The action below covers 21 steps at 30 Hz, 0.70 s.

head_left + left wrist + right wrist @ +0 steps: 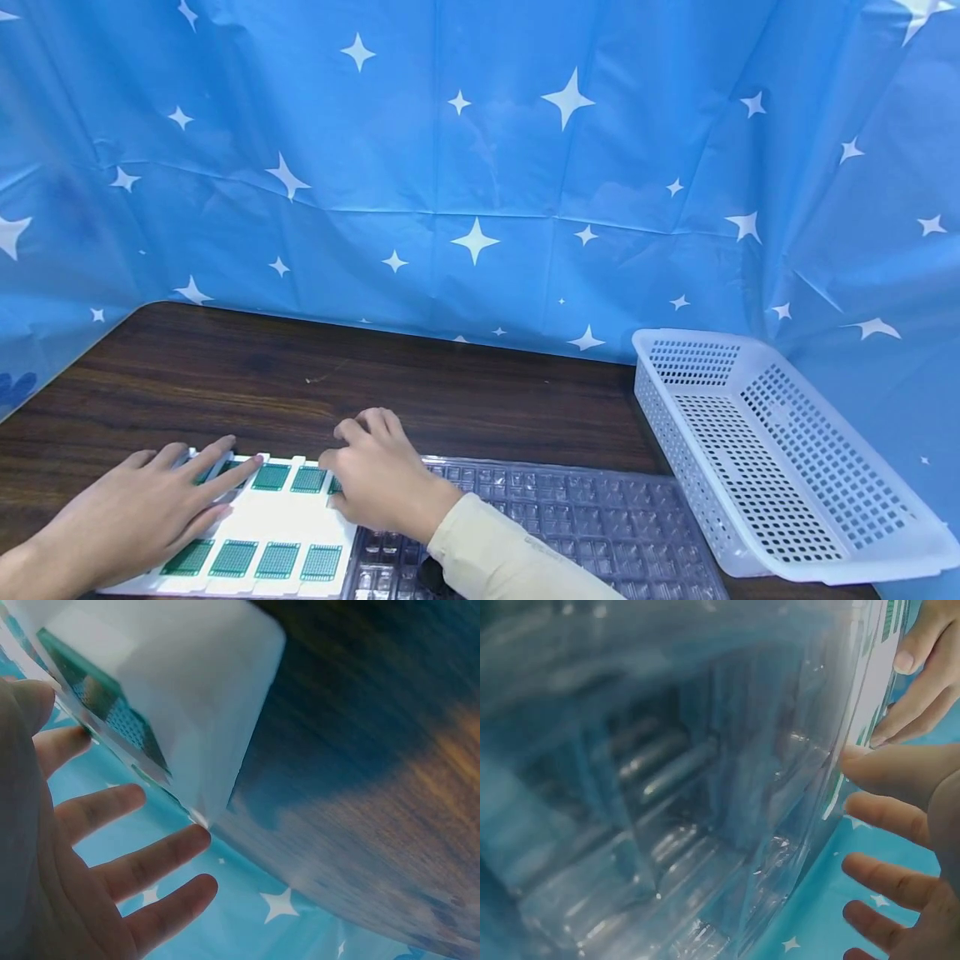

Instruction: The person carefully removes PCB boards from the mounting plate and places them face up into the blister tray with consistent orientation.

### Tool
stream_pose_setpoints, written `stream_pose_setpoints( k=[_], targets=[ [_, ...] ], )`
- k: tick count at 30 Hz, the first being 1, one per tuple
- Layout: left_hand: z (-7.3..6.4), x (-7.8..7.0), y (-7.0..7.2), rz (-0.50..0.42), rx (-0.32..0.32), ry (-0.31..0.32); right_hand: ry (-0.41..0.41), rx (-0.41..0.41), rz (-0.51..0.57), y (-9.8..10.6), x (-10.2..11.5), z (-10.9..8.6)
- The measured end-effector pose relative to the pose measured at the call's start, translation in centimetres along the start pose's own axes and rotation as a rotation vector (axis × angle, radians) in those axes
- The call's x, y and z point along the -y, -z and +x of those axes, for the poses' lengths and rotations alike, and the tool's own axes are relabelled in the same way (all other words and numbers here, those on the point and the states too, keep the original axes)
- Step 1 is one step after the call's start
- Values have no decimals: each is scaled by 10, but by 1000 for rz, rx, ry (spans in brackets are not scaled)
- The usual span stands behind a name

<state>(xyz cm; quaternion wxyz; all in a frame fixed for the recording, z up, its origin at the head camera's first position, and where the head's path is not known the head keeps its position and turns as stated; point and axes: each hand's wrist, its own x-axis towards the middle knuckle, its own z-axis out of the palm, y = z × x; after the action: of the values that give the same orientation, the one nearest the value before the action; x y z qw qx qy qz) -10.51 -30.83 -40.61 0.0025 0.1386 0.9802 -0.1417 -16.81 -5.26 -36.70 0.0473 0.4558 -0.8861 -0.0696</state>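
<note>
A white tray [277,518] with two rows of green circuit boards [276,560] lies at the front left in the head view. My left hand [138,512] rests flat over its left end, fingers spread across the far row. At the tray's far right corner, my right hand [390,482] has thumb and index finger at opposite edges of one small green circuit board [333,485], mostly hidden by the hand. In the right wrist view, the thumb [885,769] is right at the tray's edge and the other fingers are apart.
A clear plastic tray [600,508] with many small compartments adjoins the white tray on the right. A black object [432,575] lies on it, partly under the right sleeve. A white perforated basket [678,454] stands at the right. Behind the brown table [300,375] hangs a blue star-patterned curtain.
</note>
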Motion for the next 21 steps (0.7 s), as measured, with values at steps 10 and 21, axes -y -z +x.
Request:
stream_pose_setpoints(
  k=[10,21],
  targets=[
    [-1,0,-1,2,-10,1,-58,0,9,-2,1,5],
    [-1,-1,-3,8,-35,4,-101,-7,-9,-5,1,8]
  ],
)
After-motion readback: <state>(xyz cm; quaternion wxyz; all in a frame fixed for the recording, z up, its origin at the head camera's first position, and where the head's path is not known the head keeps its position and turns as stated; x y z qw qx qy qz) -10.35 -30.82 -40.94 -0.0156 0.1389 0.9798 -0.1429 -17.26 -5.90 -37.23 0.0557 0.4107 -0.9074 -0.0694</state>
